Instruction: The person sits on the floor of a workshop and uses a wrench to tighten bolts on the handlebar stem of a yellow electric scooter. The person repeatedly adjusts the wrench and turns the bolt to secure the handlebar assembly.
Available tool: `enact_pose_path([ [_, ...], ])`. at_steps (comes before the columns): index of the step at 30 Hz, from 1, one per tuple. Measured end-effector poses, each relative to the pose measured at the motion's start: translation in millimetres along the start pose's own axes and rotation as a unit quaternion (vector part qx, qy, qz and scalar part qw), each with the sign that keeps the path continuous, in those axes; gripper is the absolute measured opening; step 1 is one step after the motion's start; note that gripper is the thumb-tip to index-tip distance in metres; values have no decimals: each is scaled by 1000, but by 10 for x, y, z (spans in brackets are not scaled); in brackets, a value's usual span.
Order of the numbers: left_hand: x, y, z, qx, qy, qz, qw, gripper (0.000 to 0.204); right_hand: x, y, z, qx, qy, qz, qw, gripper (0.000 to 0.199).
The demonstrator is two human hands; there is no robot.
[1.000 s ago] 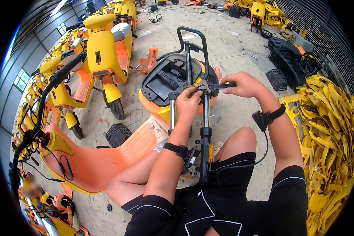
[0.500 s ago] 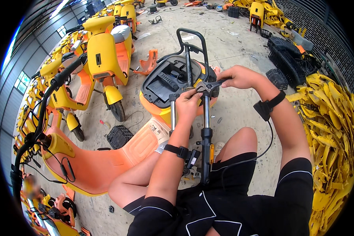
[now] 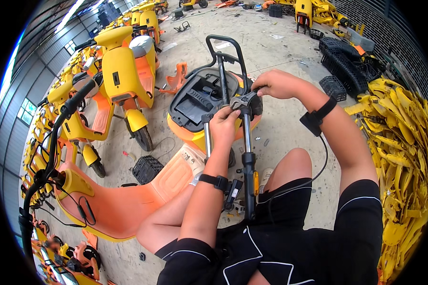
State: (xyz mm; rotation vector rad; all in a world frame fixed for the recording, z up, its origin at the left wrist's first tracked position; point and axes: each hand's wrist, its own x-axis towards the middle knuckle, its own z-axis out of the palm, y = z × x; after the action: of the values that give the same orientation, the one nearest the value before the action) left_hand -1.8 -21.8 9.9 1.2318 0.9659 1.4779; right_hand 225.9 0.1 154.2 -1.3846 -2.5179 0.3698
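My right hand [image 3: 271, 85] is closed round the handle end of an adjustable wrench [image 3: 245, 99]. The wrench's jaws sit at the crown of a front fork [image 3: 248, 166], by the top of its right leg. Pinched at the wrench head are the fingers of my left hand [image 3: 222, 124], which partly hide the crown and jaws. The fork lies pointing away from me, its lower end near my lap and its black steering tube [image 3: 223, 80] beyond the crown. Behind it stands a yellow and orange scooter body [image 3: 176, 124] with an open black compartment [image 3: 195, 107] and a black tubular rail [image 3: 242, 57].
Yellow scooters [image 3: 118, 71] stand in rows at the left. An orange footboard section [image 3: 114, 199] with a black handlebar [image 3: 47, 161] lies beside my left leg. Yellow panels [image 3: 394, 156] are heaped at the right, with black baskets [image 3: 342, 66] beyond. A black basket [image 3: 146, 169] sits on the floor.
The wrench and both hands have shifted slightly left in the picture, along with the fork's upper end. The right hand has swung a little up and left with the wrench handle.
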Motion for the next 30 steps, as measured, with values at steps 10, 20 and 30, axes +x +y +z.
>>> enact_pose_path([
  [10,95,-298,28,30,1,52,998,18,-200,-21,120,-6,33,-22,999,25],
  [20,-21,-80,78,-23,-9,33,999,15,-533,-293,280,9,23,39,999,26],
  [30,-90,2,172,-2,5,48,999,17,-376,-354,13,145,-169,203,953,29],
])
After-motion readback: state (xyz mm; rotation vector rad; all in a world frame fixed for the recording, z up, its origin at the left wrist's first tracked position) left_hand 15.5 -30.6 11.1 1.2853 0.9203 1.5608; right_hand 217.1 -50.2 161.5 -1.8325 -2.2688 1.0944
